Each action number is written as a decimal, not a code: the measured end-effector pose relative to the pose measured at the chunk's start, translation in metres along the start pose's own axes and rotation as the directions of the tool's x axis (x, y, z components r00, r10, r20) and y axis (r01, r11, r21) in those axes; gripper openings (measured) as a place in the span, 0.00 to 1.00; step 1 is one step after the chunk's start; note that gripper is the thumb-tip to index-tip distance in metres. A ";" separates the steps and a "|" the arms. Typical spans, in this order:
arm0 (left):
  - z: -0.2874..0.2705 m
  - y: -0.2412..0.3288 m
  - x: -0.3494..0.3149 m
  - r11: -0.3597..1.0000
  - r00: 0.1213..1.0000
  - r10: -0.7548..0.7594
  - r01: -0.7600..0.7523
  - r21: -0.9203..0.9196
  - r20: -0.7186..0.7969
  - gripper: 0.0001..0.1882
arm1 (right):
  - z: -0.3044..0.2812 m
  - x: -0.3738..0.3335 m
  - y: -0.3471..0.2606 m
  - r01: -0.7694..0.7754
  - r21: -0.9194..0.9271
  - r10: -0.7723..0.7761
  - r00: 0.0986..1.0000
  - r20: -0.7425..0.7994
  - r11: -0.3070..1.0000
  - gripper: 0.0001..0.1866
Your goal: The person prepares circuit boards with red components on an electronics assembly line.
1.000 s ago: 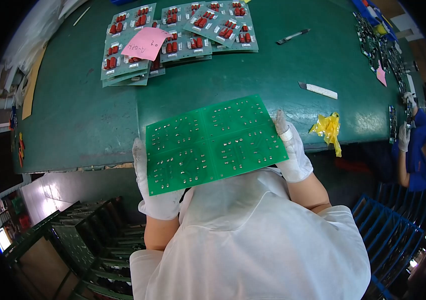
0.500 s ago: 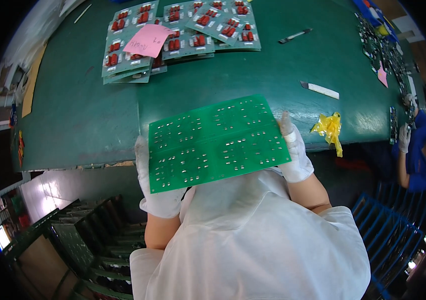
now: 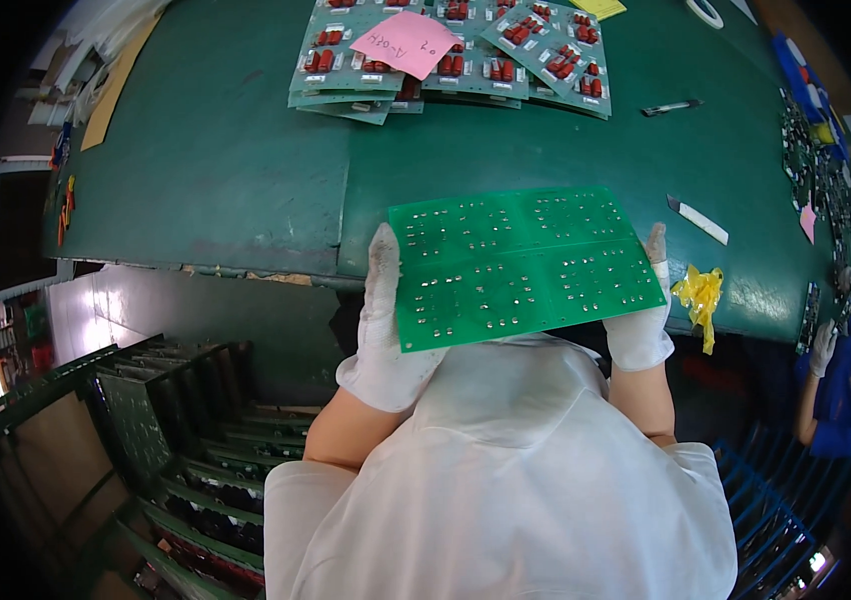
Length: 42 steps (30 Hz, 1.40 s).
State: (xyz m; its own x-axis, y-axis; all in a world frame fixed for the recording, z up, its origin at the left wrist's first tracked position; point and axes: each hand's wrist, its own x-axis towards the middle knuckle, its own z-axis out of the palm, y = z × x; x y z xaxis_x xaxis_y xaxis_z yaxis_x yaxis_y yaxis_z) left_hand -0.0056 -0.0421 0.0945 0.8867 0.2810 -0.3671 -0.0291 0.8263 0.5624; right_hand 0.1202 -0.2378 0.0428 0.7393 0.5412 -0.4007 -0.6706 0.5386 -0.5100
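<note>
I hold a large green circuit board (image 3: 521,265), solder side up, above the near edge of the green table (image 3: 226,170). My left hand (image 3: 382,320), in a white glove, grips the board's left edge. My right hand (image 3: 643,320), also gloved in white, grips its right edge. The board is level and hides my fingers beneath it. My white-sleeved upper body fills the lower middle of the view.
Stacked green boards with red parts (image 3: 456,55) lie at the table's far side under a pink note (image 3: 403,42). A yellow tape scrap (image 3: 700,292), a white strip (image 3: 698,220) and a cutter (image 3: 671,106) lie to the right. Another person in blue (image 3: 841,370) works at the far right. Green racks (image 3: 166,440) stand below left.
The view has shifted, so the board and both hands now sit further right in the frame. My grip on the board is unchanged.
</note>
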 end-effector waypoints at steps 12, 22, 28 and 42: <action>-0.009 -0.005 0.000 0.942 0.989 0.149 -0.142 0.304 0.002 0.19 | 0.001 0.005 0.004 0.039 -0.084 -0.049 0.992 -0.116 0.996 0.25; 0.007 0.007 -0.006 0.999 0.998 -0.030 0.031 -0.022 0.046 0.34 | 0.014 -0.004 0.003 0.129 -0.182 -0.139 0.989 -0.044 0.975 0.24; 0.011 0.006 -0.007 1.000 1.000 -0.014 0.014 0.023 0.012 0.34 | 0.014 -0.006 0.001 0.085 -0.113 -0.084 0.996 0.010 0.990 0.26; 0.008 0.009 -0.013 0.995 0.996 -0.062 0.056 0.078 0.068 0.40 | 0.013 -0.008 0.001 0.075 -0.005 -0.074 0.994 0.075 0.997 0.25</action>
State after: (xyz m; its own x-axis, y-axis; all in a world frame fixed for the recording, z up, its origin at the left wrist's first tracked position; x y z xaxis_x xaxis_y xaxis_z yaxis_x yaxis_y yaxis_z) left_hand -0.0136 -0.0424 0.1101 0.9163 0.1955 -0.3496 0.0570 0.8004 0.5968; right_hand 0.1123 -0.2333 0.0552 0.7803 0.5467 -0.3036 -0.6134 0.5745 -0.5420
